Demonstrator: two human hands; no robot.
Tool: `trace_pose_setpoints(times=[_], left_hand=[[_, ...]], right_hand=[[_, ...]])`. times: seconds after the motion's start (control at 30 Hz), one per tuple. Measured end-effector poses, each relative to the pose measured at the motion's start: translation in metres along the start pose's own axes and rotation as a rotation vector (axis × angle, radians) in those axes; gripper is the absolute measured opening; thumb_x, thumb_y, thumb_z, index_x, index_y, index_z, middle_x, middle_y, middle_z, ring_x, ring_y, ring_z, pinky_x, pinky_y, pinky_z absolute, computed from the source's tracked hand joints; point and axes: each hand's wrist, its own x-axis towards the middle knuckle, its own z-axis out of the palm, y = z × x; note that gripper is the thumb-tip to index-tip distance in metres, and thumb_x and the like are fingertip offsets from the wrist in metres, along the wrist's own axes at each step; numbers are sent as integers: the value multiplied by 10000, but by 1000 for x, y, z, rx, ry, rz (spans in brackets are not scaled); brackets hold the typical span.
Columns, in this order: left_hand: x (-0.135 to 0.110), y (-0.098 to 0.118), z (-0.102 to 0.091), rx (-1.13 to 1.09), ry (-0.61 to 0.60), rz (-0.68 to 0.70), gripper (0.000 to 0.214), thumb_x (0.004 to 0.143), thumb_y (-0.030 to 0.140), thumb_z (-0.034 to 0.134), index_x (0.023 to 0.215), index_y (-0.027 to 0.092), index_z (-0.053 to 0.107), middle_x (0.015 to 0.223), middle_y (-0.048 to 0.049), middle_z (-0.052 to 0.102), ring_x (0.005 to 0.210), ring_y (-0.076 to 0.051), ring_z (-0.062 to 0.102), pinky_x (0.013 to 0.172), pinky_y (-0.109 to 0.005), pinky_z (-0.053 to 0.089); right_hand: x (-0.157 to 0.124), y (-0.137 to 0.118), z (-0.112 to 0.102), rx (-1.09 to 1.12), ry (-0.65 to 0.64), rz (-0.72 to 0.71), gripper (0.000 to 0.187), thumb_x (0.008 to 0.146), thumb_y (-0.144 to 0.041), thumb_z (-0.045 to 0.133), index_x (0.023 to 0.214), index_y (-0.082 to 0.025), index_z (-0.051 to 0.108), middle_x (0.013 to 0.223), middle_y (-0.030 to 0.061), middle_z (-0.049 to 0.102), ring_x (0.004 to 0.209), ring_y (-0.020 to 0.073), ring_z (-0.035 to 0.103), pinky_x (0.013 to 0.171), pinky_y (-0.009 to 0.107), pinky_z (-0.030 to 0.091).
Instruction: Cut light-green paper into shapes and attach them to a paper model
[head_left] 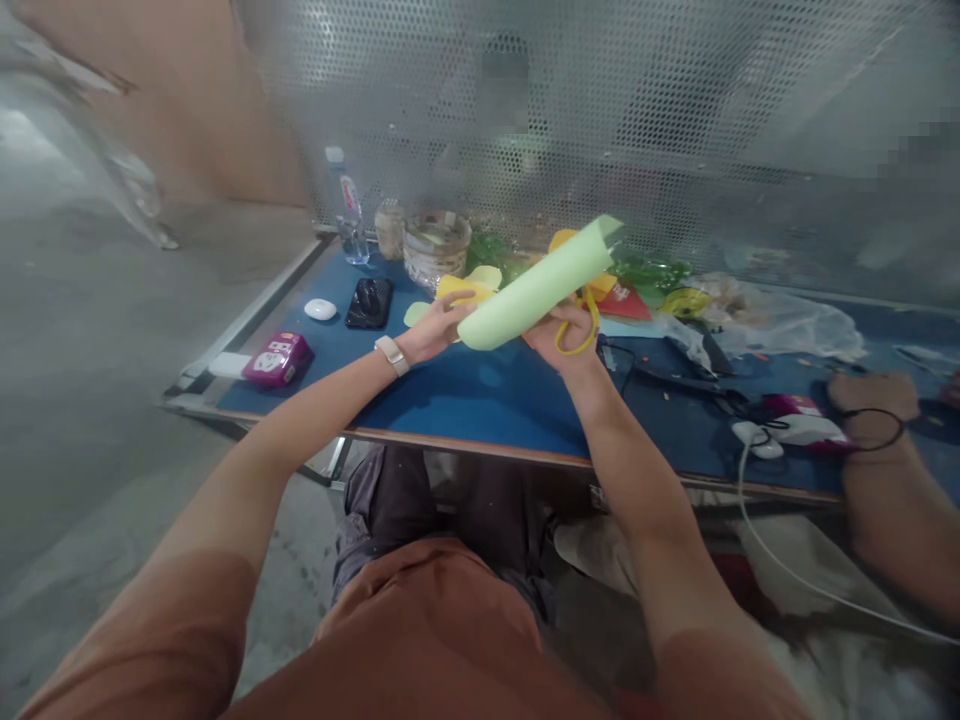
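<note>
A curled sheet of light green paper [541, 290] is held up over the table, slanting toward the upper right. My left hand [436, 328] grips its lower left end between thumb and fingers. Under its right part is my right hand [564, 333], with the yellow handle of a pair of scissors [576, 350] looped around its fingers; the blades are hidden. The paper covers some of the right fingers. Just beyond my left hand lie yellow paper [454, 287] and pale green paper pieces [417, 313].
On the blue table [480, 400] are a water bottle [350, 215], a basket [437, 262], a black phone [369, 303], a white case [320, 309] and a purple tissue pack [279, 360]. Plastic bags [795, 325] lie right. Another person's hand [874, 405] rests nearby. A perforated panel [637, 120] stands behind.
</note>
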Motion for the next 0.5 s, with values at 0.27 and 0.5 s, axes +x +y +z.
trace_pose_setpoints(times=[0.27,0.5], left_hand=[[7,33,-10,19,97,272,847,910,485,1120,1617,249,716,1398,-115,916,1418,-329,870,1216,-477,697],[8,51,-18,44,161,333,704,1014,572,1000,1577,251,725,1374,-115,898,1481,-373,862,1225,-515,701]], right_hand=[[9,16,-3,-48,119,-119,360,758,-250,998,915,-344,688,939,-40,867,1201,313,914,1166,549,769],[9,15,14,-182,223,-58,301,865,-344,990,924,-335,694,1093,20,895,1318,334,899,1163,539,770]])
